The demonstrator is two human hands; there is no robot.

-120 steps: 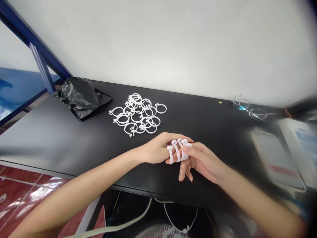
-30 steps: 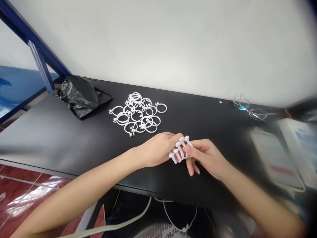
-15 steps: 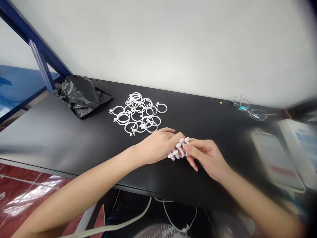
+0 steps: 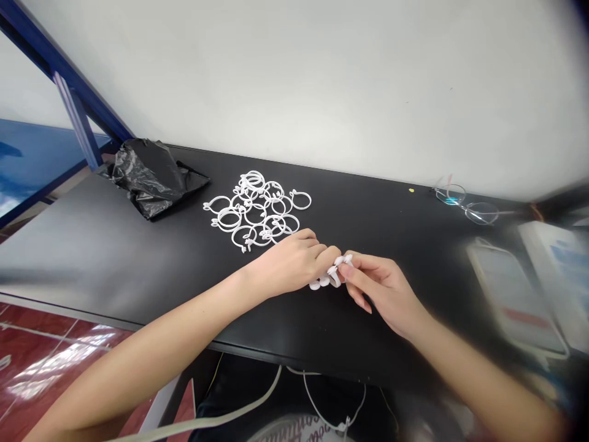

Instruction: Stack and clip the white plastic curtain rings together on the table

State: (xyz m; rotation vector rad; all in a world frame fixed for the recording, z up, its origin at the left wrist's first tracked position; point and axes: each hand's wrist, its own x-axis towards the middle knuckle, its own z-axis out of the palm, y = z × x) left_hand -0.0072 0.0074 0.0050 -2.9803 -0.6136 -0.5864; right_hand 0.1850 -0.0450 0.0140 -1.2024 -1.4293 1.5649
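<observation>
Near the desk's front edge, at its middle: we hold a small bunch of white rings (image 4: 327,277) between both hands, low over the black desk (image 4: 115,258). We cannot tell whether the bunch touches it.
Left hand (image 4: 288,267): our fingers (image 4: 321,253) are curled closed over the bunch, knuckles up. The rings stick out on the side facing the right hand.
Right hand (image 4: 381,290): thumb and forefinger (image 4: 356,271) are pinched on the outermost ring of the bunch. The other fingers hang loosely bent toward the desk.
Loose pile (image 4: 257,212): more rings of the same kind lie flat and overlapping just behind our left knuckles, toward the back edge.
Back left corner: a crumpled black plastic bag (image 4: 150,178).
Back edge, right part: clear glasses (image 4: 464,205).
Right edge: a blurred phone (image 4: 510,294) lies flat, with a white box (image 4: 559,270) just beside it.
</observation>
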